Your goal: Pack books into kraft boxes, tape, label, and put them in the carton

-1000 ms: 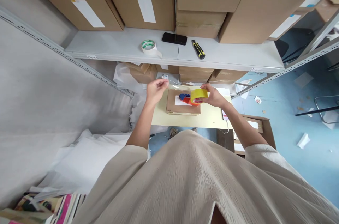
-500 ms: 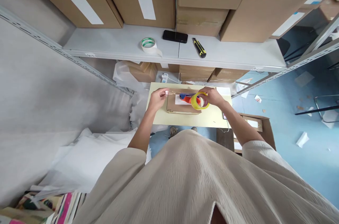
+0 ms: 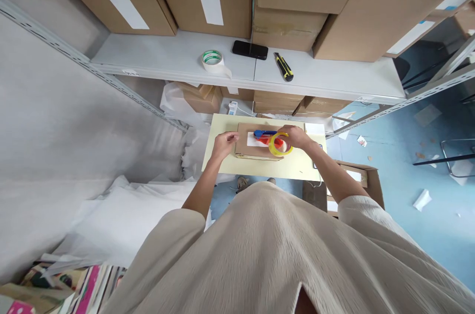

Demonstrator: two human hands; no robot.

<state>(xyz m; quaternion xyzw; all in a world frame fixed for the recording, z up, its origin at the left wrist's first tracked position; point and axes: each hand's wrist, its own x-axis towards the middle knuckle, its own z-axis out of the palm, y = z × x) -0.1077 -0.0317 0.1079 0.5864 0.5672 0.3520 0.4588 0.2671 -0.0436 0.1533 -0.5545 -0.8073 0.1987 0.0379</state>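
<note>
A closed cardboard box (image 3: 243, 148) lies on the pale yellow table (image 3: 222, 168), with a white label (image 3: 252, 139) on top. At the box's left end is my left hand (image 3: 224, 145), its fingers pinched together; what is between them is hidden. My right hand (image 3: 295, 136) grips a roll of yellow tape (image 3: 272, 147) by its far rim, above the box's right part. Against the roll's left side is a red and blue tape dispenser (image 3: 262, 137), over the label. Whether the roll is fitted to it I cannot tell.
The shelf (image 3: 148, 54) ahead carries a roll of white tape (image 3: 213, 61), a black phone (image 3: 250, 50), a yellow-black utility knife (image 3: 284, 67) and large cartons (image 3: 222, 12). White packing sheets (image 3: 129, 220) lie at left. An open carton (image 3: 374, 185) stands right of the table.
My left hand has come down to the box's left end; the clear strip stretched from it earlier no longer shows. My right hand, still on the roll, has moved slightly nearer me.
</note>
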